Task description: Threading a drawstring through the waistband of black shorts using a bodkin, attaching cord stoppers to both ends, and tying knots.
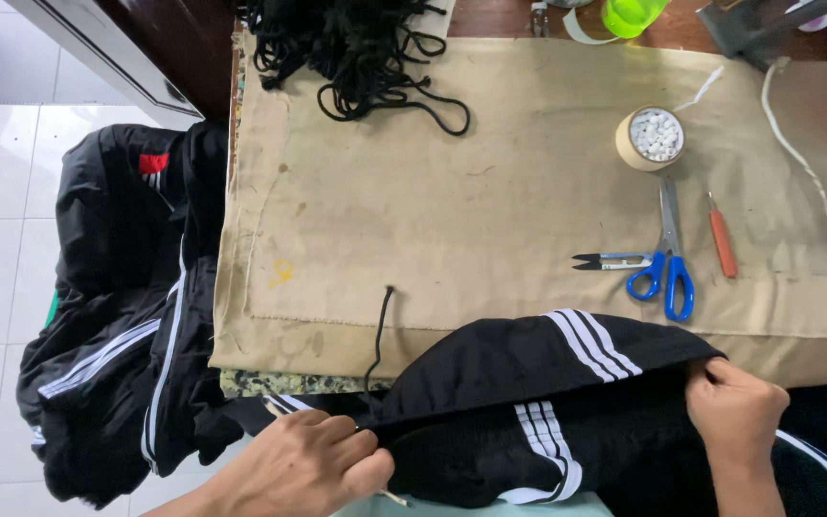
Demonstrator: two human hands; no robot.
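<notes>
Both hands, left hand (313, 464) and right hand (734, 407), pinch the black garment (528, 393); scissors (667, 258), a tape roll (650, 139) and cords (356, 48) lie beyond on the cloth (452, 211).

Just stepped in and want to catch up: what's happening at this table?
A person holds a black garment with white stripes at the near edge of a table covered in tan cloth. The left hand pinches the fabric where a black cord comes out; the right hand grips the other end. Blue-handled scissors, small thread snips and more black garments lie nearby.
</notes>
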